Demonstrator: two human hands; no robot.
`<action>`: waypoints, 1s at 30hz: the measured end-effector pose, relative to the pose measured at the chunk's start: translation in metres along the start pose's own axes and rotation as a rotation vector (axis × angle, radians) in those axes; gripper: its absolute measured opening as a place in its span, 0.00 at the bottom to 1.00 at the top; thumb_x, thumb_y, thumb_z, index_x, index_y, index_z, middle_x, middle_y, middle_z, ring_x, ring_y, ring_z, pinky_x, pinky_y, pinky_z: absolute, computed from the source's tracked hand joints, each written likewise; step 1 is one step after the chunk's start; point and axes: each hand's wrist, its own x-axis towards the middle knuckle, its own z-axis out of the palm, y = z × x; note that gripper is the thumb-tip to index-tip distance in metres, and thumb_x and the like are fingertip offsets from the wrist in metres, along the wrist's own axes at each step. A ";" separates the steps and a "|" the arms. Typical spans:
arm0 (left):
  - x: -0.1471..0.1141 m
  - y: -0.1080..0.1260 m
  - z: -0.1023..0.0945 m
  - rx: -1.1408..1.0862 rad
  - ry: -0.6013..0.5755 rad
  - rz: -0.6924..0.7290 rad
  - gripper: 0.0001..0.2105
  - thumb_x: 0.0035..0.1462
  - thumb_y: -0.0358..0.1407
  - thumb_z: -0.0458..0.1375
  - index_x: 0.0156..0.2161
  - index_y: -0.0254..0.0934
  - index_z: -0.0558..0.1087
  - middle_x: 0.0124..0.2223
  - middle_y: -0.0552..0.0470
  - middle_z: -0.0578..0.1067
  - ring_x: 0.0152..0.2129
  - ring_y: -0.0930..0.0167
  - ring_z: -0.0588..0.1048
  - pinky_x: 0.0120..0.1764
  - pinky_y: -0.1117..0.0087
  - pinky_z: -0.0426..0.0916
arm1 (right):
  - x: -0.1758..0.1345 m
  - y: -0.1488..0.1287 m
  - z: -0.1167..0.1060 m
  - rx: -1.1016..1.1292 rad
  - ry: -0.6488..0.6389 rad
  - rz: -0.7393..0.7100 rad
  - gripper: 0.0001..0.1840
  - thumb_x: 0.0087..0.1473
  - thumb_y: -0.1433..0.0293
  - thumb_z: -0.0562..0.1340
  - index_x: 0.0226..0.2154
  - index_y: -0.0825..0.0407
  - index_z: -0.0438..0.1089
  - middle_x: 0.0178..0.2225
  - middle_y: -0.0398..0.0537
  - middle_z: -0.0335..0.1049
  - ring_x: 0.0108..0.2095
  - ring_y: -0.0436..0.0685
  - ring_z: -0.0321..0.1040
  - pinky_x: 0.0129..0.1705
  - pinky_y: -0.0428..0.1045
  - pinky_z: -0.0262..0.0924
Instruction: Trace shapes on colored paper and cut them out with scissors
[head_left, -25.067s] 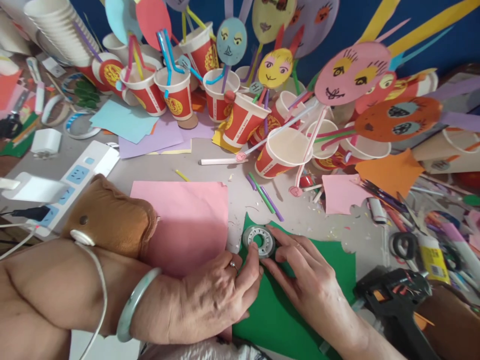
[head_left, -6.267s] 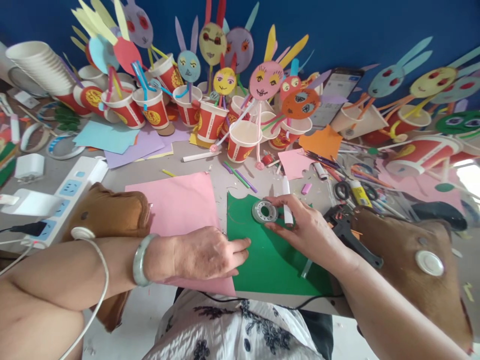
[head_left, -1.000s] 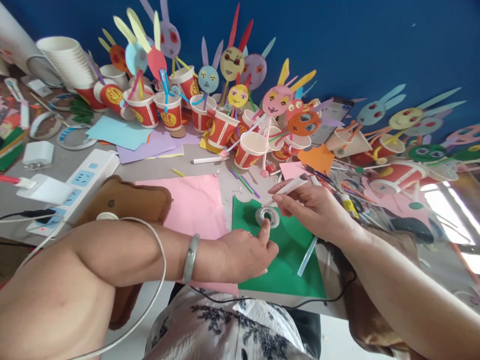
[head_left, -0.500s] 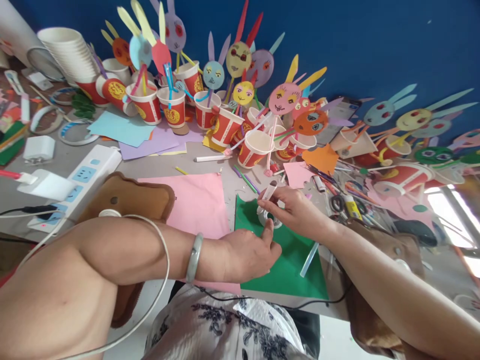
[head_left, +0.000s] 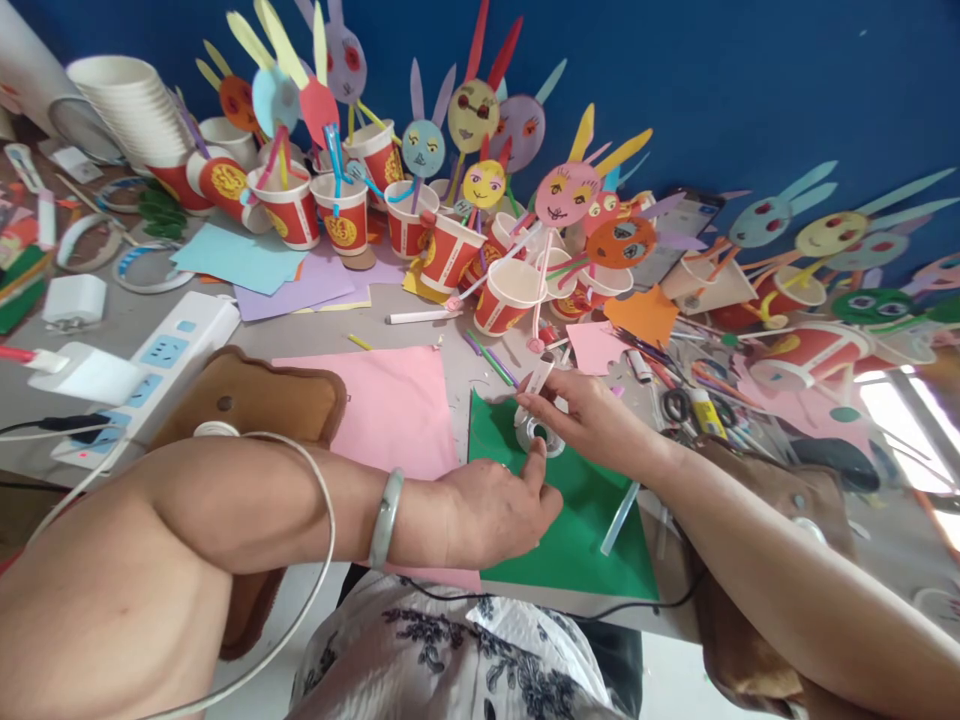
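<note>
On the green paper point(head_left: 517, 570) lies a small whitish ring that looks like a roll of tape point(head_left: 556, 446). My left hand point(head_left: 496, 508) holds it down, the index finger pressed on its near rim and the other fingers curled. My right hand point(head_left: 589, 412) grips a white marker point(head_left: 539, 374) between thumb and fingers, slanted at the ring's far side. Its tip is hidden by my fingers. Beside my right wrist a translucent straw point(head_left: 619, 520) rests on the green paper.
Pink paper point(head_left: 397, 400) lies to the left, partly under my left arm. Red paper cups point(head_left: 509, 298) with paper rabbit heads line the back. A power strip point(head_left: 161, 360) and a white cable point(head_left: 328, 500) are at left, scissors point(head_left: 675, 405) and a glue stick point(head_left: 705, 412) at right.
My right hand and the marker have shifted very slightly around the ring. The left hand stays in place on it.
</note>
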 end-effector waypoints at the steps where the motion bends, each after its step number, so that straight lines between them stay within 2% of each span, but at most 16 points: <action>1: 0.000 0.000 0.000 -0.002 0.003 0.001 0.17 0.66 0.39 0.48 0.52 0.28 0.67 0.64 0.20 0.58 0.31 0.60 0.80 0.24 0.64 0.72 | 0.000 0.001 0.000 0.000 0.004 0.008 0.15 0.62 0.61 0.55 0.31 0.52 0.70 0.23 0.46 0.70 0.24 0.53 0.64 0.26 0.47 0.53; 15: 0.001 0.000 0.003 -0.024 -0.026 -0.011 0.15 0.66 0.40 0.49 0.50 0.30 0.67 0.66 0.23 0.56 0.28 0.63 0.80 0.23 0.64 0.73 | -0.005 0.022 -0.005 0.031 0.113 0.171 0.14 0.60 0.61 0.57 0.31 0.53 0.70 0.25 0.47 0.72 0.25 0.54 0.65 0.27 0.48 0.55; 21: -0.001 0.000 0.000 -0.010 -0.036 0.006 0.16 0.65 0.40 0.50 0.51 0.29 0.66 0.66 0.21 0.54 0.30 0.64 0.81 0.25 0.65 0.73 | -0.021 0.040 -0.006 0.090 0.159 0.253 0.16 0.59 0.58 0.58 0.31 0.54 0.71 0.27 0.50 0.74 0.28 0.57 0.69 0.30 0.50 0.61; 25: -0.003 -0.002 -0.002 -0.012 -0.009 0.009 0.15 0.66 0.39 0.49 0.50 0.29 0.67 0.65 0.21 0.56 0.31 0.63 0.81 0.24 0.66 0.73 | -0.036 0.041 -0.005 0.137 0.204 0.268 0.18 0.60 0.56 0.59 0.33 0.54 0.72 0.29 0.51 0.75 0.28 0.57 0.70 0.30 0.50 0.63; 30: -0.003 -0.002 0.001 0.019 -0.014 0.014 0.16 0.66 0.41 0.49 0.51 0.30 0.66 0.66 0.21 0.56 0.32 0.62 0.81 0.25 0.66 0.73 | -0.058 0.033 0.000 0.073 0.282 0.223 0.21 0.61 0.55 0.57 0.26 0.52 0.70 0.34 0.52 0.75 0.32 0.57 0.71 0.34 0.51 0.64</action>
